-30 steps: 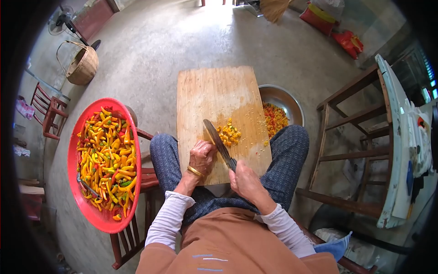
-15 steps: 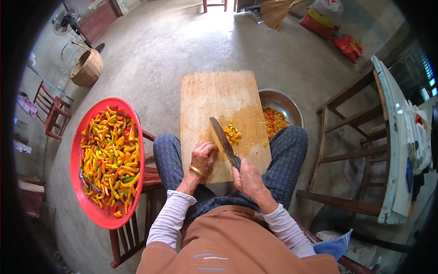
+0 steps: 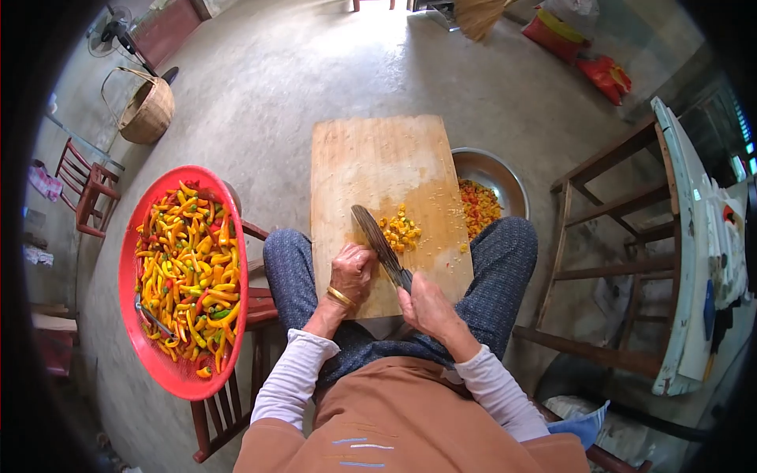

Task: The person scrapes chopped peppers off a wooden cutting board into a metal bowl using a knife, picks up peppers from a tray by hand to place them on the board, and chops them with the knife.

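Note:
My right hand is closed round the handle of a dark-bladed kitchen knife, its blade slanting up and left across the wooden cutting board. Just left of the blade, my left hand rests on the board with its fingers curled in. Whatever those fingers hold is hidden. To the right of the blade lies a small heap of chopped yellow-orange peppers, with pale seeds scattered around it. The board sits across my knees.
A red plastic basket of whole yellow and red peppers stands on a chair at my left. Past the board's right edge, a metal basin holds chopped peppers. A wooden-framed table is at the right, a wicker basket at far left.
The knife blade has shifted a little left, closer to my left hand. The chopped heap beside it appears wider. The view has tilted slightly; my left hand stays in place on the board.

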`<state>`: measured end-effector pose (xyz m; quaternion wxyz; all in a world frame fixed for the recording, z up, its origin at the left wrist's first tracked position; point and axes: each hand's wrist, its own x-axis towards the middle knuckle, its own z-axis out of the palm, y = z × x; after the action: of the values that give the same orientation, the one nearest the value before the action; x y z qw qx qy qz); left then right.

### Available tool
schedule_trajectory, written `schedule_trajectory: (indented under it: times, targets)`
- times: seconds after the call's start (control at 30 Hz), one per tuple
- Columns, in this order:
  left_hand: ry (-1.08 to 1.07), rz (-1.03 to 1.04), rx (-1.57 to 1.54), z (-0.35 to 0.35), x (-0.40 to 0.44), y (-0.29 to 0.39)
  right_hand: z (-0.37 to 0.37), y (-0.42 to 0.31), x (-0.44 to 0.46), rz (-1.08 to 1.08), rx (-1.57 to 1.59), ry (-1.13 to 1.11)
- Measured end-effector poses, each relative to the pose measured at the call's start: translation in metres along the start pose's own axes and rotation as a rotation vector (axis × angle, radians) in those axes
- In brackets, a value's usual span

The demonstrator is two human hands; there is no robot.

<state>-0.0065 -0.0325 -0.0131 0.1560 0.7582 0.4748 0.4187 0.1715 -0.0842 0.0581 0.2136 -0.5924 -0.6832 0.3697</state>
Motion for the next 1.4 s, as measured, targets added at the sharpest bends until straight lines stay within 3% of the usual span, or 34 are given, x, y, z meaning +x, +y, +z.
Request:
schedule_trajectory:
  times: [0.27,0.57,0.87,1.13,1.23,1.4]
  targets:
    - [0.014,0.049,0.037,-0.002,-0.003,0.003,0.018,0.008,0.008,-0.022,0.005,0.121]
    - [-0.017,0.020,0.010,-0.004,-0.001,0.006,-0.005,0.000,-0.016,-0.016,0.013,0.012]
    - [-0.024,0.017,0.008,-0.004,0.000,0.004,0.005,0.006,-0.004,-0.074,0.010,0.067]
    - [0.009,0.037,0.033,-0.004,0.002,0.009,0.022,0.005,0.021,0.001,-0.023,0.159]
    - [-0.063,-0.056,0.122,-0.003,0.004,0.014,0.005,-0.002,0.009,0.097,-0.042,0.215]
    - [0.162,-0.347,-0.122,0.012,0.012,0.013,-0.016,-0.002,-0.012,0.062,0.048,0.161]
